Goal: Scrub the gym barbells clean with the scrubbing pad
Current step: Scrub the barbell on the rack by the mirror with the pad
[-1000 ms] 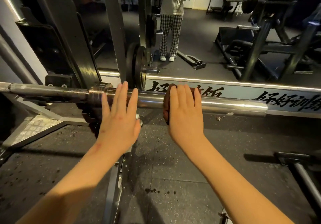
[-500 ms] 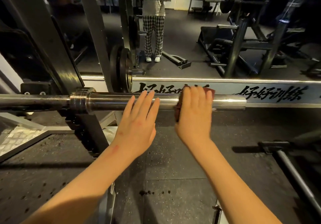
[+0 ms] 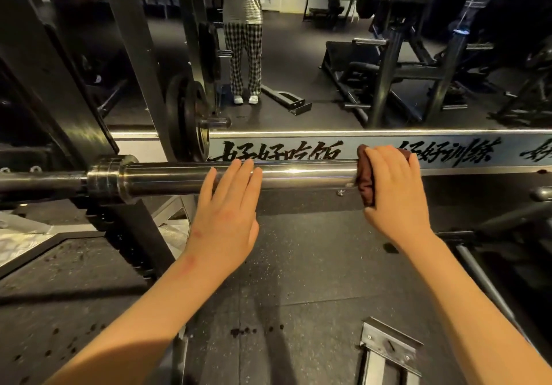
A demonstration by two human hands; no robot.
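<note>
Chrome barbell (image 3: 298, 175) lies level, just ahead of me. Long axis left–right; thick sleeve points right, thin shaft runs off left. My left grip (image 3: 230, 205) flat on mid-sleeve, fingers straight and apart, steadying. My right grip (image 3: 391, 187) curled over dark-red scrubbing pad (image 3: 366, 175), clamping it on sleeve's right end. Step, I judge: scrubbing sleeve tip. Next move calls for sliding pad leftward along axis, firm pressure, left grip shifted clear.

Barbell (image 3: 298, 177): polished silver. On it, scrubbing pad (image 3: 366, 181): dark maroon. Strip (image 3: 349, 147) behind barbell: white, black brush lettering. Floor (image 3: 298, 265) beneath barbell: black, speckled.
</note>
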